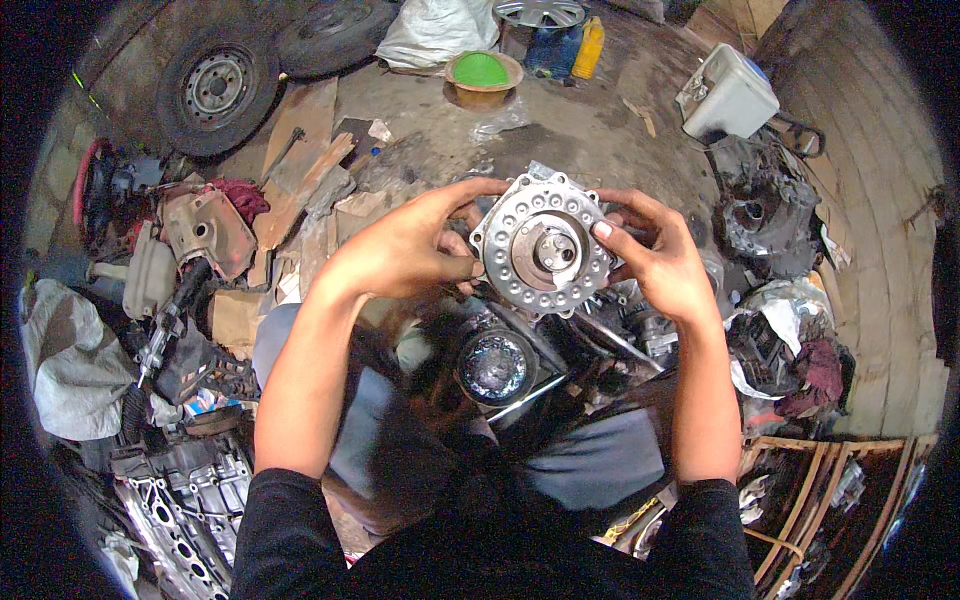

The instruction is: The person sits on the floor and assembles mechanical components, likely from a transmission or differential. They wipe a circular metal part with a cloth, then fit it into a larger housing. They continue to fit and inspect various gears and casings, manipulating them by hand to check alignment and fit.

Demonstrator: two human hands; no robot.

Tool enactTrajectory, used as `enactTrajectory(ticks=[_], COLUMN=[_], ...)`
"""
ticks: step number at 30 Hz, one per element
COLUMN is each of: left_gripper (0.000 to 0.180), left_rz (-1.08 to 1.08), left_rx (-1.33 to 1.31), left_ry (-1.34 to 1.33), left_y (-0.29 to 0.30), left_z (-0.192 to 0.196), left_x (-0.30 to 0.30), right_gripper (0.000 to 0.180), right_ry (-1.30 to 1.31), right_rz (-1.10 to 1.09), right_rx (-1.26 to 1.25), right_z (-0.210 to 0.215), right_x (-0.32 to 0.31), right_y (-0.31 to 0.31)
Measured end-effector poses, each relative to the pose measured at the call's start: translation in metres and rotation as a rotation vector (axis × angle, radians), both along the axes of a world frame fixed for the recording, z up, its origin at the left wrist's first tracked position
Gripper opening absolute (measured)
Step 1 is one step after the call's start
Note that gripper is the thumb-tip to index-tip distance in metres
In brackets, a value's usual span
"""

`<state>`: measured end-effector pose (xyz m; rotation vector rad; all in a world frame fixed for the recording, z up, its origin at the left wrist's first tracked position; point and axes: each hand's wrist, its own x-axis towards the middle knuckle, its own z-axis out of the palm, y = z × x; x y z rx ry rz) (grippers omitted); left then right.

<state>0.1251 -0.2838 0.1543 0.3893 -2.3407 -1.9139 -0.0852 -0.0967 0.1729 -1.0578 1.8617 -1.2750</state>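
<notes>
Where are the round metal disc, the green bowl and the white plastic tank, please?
Round metal disc [541, 252], head view, on its centre hub.
Green bowl [481, 69], head view, on its green inside.
White plastic tank [727, 95], head view, on its top face.

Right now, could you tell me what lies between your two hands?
In the head view, a round metal disc ringed with holes sits between the left hand and the right hand; both grip its rim.

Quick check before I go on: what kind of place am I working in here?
Most likely a car repair workshop. A wheel with tyre leans at the back, engine parts lie on the dirt floor, and both hands hold a round metal plate.
</notes>
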Motion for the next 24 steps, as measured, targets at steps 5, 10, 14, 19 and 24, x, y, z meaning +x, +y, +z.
enactTrajectory(ticks=[5,10,14,19,24], left_gripper=[0.072,0.065,0.065,0.066,0.067], left_rz=[0.037,0.108,0.146,0.147,0.124], left_rx=[0.068,-0.008,0.075,0.138,0.07], left_ry=[-0.013,0.001,0.016,0.01,-0.017], left_y=[0.002,-0.006,-0.014,-0.016,-0.015], left_z=[0.006,0.003,-0.003,-0.007,-0.005], left_x=[0.002,0.003,0.004,0.006,0.009], right_gripper=[0.038,0.036,0.033,0.032,0.03], right_ry=[0.021,-0.108,-0.081,-0.047,0.003], right_rz=[0.031,-0.022,-0.058,-0.049,-0.039], right_rx=[-0.071,-0.143,-0.13,-0.144,-0.121], right_z=[-0.004,-0.007,-0.011,-0.011,-0.009], right_x=[-0.002,0.003,0.005,0.004,0.003], right_y=[-0.001,-0.007,-0.019,-0.028,-0.031])
